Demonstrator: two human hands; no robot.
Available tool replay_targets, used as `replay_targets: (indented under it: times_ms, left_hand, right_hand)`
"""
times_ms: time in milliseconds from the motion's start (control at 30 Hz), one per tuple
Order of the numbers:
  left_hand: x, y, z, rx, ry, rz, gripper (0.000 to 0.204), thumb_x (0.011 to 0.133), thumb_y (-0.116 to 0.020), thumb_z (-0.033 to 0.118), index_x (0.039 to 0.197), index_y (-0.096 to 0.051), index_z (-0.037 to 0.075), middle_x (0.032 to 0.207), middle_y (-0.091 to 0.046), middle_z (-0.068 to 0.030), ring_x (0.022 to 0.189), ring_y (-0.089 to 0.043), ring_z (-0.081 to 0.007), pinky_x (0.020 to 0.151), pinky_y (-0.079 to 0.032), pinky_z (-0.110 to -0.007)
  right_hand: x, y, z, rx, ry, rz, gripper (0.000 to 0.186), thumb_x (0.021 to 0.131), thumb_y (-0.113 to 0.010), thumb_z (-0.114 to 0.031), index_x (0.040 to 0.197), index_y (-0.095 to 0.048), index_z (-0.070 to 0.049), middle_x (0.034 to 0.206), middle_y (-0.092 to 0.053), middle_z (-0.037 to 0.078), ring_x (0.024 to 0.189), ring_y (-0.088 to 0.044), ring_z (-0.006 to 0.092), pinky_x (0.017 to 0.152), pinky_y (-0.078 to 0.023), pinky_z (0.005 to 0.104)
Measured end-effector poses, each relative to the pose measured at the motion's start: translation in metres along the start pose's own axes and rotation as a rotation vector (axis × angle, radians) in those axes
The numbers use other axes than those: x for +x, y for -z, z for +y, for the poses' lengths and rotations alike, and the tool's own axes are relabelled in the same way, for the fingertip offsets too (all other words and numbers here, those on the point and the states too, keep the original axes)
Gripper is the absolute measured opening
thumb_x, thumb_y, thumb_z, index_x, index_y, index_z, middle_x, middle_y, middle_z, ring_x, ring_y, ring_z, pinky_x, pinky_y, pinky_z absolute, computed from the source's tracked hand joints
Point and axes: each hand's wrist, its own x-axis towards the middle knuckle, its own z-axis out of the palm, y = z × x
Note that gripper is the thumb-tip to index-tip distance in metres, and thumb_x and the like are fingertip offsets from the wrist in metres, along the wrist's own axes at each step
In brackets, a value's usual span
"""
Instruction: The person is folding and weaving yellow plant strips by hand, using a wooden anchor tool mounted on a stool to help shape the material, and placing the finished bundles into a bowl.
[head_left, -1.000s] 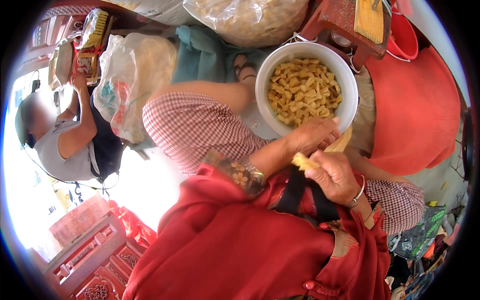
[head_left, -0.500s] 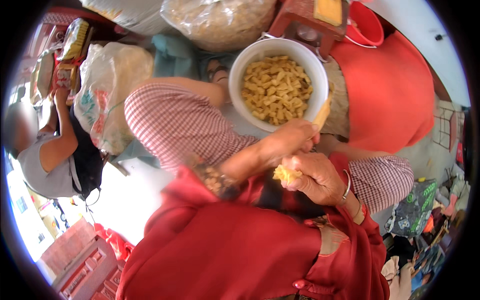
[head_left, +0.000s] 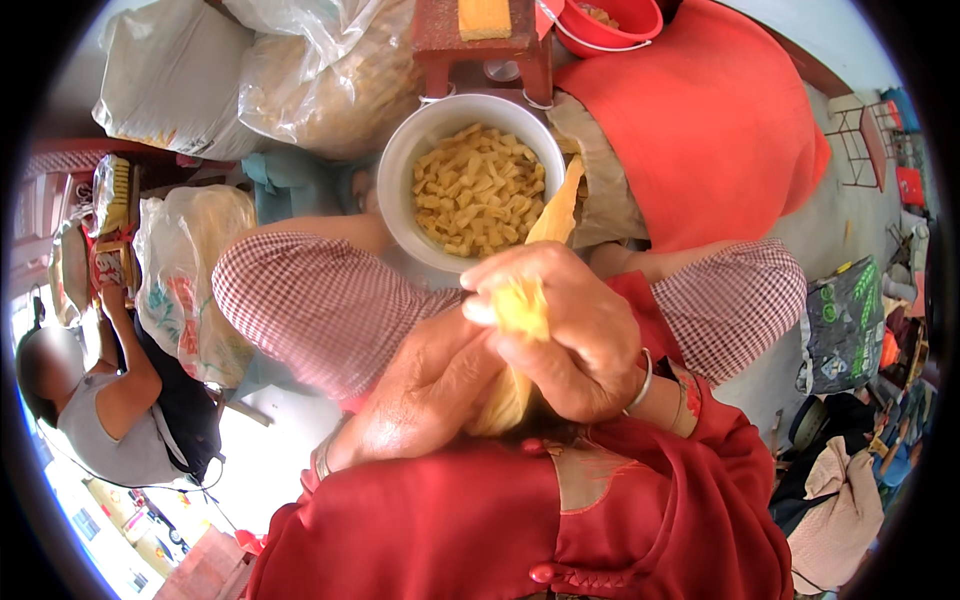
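Observation:
My hands are together above my lap, in front of a white basin (head_left: 394, 180) full of yellow cut pieces (head_left: 475, 190). My right hand (head_left: 585, 345) grips a crumpled pale-yellow piece (head_left: 522, 305) in bent fingers. My left hand (head_left: 415, 395) is closed on a long yellow sheet (head_left: 562, 200); the sheet's upper end rises beside the basin and its lower end hangs below my hands. The fingertips of my left hand are partly hidden behind my right hand.
A wooden stool (head_left: 470, 50) with a yellow block, a red bucket (head_left: 610, 25) and red cloth (head_left: 690, 130) are behind. Plastic sacks (head_left: 310, 70) and a bag (head_left: 195, 260) stand left. Another person (head_left: 120, 410) sits at left; bags and clutter (head_left: 840, 330) lie right.
My hands have come together, closer to me and larger in view, with the long sheet now upright. The view has shifted, putting the basin farther left in the picture.

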Motion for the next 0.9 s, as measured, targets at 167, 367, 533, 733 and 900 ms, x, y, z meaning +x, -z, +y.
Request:
replay_targets:
  times_ms: [167, 367, 533, 733, 900]
  left_hand:
    - [0.026, 0.008, -0.012, 0.736, -0.595, 0.272, 0.012, 0.085, -0.058, 0.004, 0.096, -0.057, -0.001, 0.091, -0.057, -0.0152, 0.073, -0.059, -0.0243, 0.061, -0.048, -0.032]
    - [0.05, 0.007, -0.024, 1.084, -0.943, 0.38, 0.019, 0.079, -0.065, 0.007, 0.094, -0.056, 0.0, 0.101, -0.058, -0.0167, 0.08, -0.062, -0.031, 0.065, -0.052, -0.034]
    - [0.058, 0.013, -0.038, 1.028, -0.768, 0.336, 0.022, 0.084, -0.064, 0.013, 0.097, -0.051, 0.001, 0.09, -0.062, -0.013, 0.076, -0.063, -0.0266, 0.064, -0.05, -0.032]
    - [0.064, 0.004, -0.025, -0.33, -0.357, 0.062, 0.019, 0.088, -0.063, 0.008, 0.104, -0.054, 0.003, 0.096, -0.063, -0.0037, 0.086, -0.057, -0.008, 0.077, -0.048, -0.024]
    - [0.07, -0.001, -0.024, -0.543, -0.28, -0.071, 0.031, 0.088, -0.059, 0.005, 0.118, -0.053, 0.002, 0.102, -0.063, -0.0073, 0.089, -0.06, -0.0131, 0.081, -0.049, -0.026]
  right_hand:
    - [-0.001, -0.003, 0.016, 0.195, -0.57, 0.163, 0.023, 0.094, -0.052, -0.017, 0.081, -0.054, 0.002, 0.068, -0.048, 0.01, 0.058, -0.042, 0.0169, 0.054, -0.036, 0.0308]
    - [-0.004, 0.016, 0.036, 0.231, -0.642, -0.092, 0.034, 0.095, -0.046, -0.026, 0.078, -0.054, 0.002, 0.062, -0.048, 0.016, 0.06, -0.053, 0.0249, 0.057, -0.041, 0.0356]
    - [-0.016, 0.019, 0.047, 0.157, -0.504, -0.109, 0.034, 0.095, -0.049, -0.032, 0.086, -0.056, 0.0, 0.069, -0.055, 0.017, 0.071, -0.061, 0.0315, 0.061, -0.045, 0.0371]
    - [-0.019, 0.017, 0.04, 0.036, -0.398, 0.001, 0.029, 0.094, -0.051, -0.032, 0.096, -0.055, -0.002, 0.078, -0.056, 0.015, 0.068, -0.059, 0.029, 0.062, -0.044, 0.0339]
    - [-0.017, 0.029, 0.042, 0.209, -0.39, 0.032, 0.032, 0.097, -0.046, -0.031, 0.094, -0.056, 0.0, 0.074, -0.054, 0.006, 0.065, -0.051, 0.0145, 0.06, -0.042, 0.0265]
